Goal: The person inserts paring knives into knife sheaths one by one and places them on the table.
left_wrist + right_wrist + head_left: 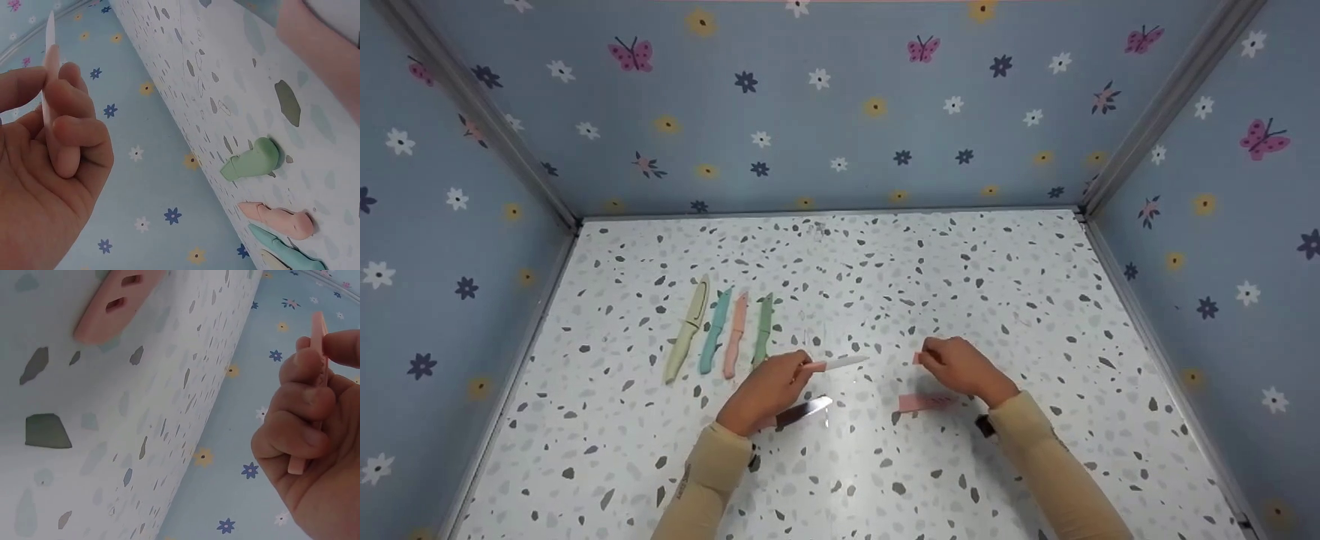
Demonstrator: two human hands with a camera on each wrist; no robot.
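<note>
My left hand (765, 386) grips the pink handle of a small knife (846, 363), its pale blade pointing right. In the left wrist view, fingers curl round the knife's handle (52, 121) with the blade upward. Across a gap, my right hand (960, 365) holds a slim pink blade sheath (318, 333), mostly hidden by the fingers in the head view. A larger knife (806, 410) with a shiny blade lies on the table just below my left hand, its handle partly hidden. Under my right hand lies a wider pink slotted sheath (916, 403).
To the left, a row of sheathed knives lies on the speckled table (840, 285): a yellow-green knife (687, 330), a turquoise knife (715, 330), a pink knife (736, 334) and a green knife (764, 326). Flowered panels (840, 112) enclose the back and sides.
</note>
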